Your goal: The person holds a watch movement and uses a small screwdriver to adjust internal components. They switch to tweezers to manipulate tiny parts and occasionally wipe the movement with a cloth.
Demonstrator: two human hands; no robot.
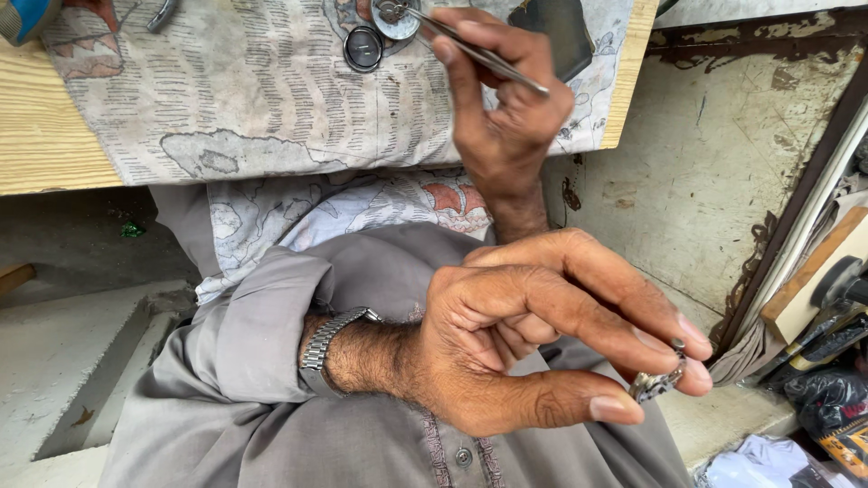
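A worn, printed grey-white cloth (271, 90) covers the pale wooden bench top (36, 126) across the upper half of the frame and hangs down onto the person's grey fabric garment (271, 398), which fills the lower centre. In the lower middle, the left hand (524, 334), with a silver metal wristwatch (333, 336) on its wrist, pinches a small silvery metal part (658, 383) between thumb and the tips of the first two fingers at lower right; the other fingers curl inward. At upper centre, the right hand (502, 99) closes its fingers round slim steel tweezers (479, 50), whose tips touch a round silver watch case (394, 18) on the cloth. Just beside it lies a round dark-faced disc (363, 47).
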